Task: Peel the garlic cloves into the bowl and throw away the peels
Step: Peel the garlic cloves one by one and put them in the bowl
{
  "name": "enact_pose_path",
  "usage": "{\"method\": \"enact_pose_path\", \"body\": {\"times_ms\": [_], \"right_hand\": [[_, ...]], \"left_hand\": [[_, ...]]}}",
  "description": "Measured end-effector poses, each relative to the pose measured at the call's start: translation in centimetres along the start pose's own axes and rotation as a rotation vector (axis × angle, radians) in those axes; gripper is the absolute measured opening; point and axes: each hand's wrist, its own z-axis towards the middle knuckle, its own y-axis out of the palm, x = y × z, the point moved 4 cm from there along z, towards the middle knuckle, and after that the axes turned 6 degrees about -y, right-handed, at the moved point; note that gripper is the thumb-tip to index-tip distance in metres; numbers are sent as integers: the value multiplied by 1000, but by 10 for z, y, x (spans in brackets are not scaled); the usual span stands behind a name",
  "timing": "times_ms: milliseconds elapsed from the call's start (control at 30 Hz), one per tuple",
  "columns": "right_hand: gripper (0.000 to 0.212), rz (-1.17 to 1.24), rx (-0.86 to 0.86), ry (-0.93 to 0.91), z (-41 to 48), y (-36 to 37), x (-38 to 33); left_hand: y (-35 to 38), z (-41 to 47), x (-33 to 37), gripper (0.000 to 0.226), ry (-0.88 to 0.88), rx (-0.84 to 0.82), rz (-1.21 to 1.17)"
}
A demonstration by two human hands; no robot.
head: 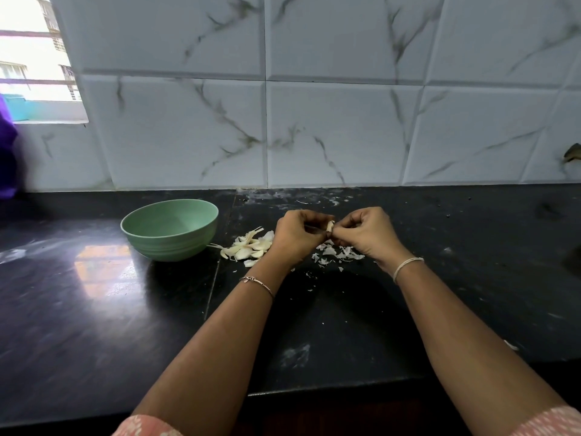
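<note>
A pale green bowl stands on the black counter, left of my hands; what its inside holds I cannot see. My left hand and my right hand meet above the counter, both pinching one garlic clove between their fingertips. A heap of unpeeled garlic cloves lies between the bowl and my left hand. Thin white peels are scattered on the counter under and in front of my right hand.
The black counter runs to a tiled marble-look wall at the back. Its front edge passes under my forearms. A window opens at the far left, with a purple object beside it.
</note>
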Motion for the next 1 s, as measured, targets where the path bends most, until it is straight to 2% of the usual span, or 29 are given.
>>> {"method": "enact_pose_path", "body": {"times_ms": [267,400,1000], "right_hand": [[6,88,-21,32,0,0,2],[8,130,-27,61,-1,1,2],[11,291,-66,127,0,4,5]], "left_hand": [[-1,0,4,31,68,28,124],[2,0,4,32,110,-15,192],[2,6,1,36,138,-53,159]]}}
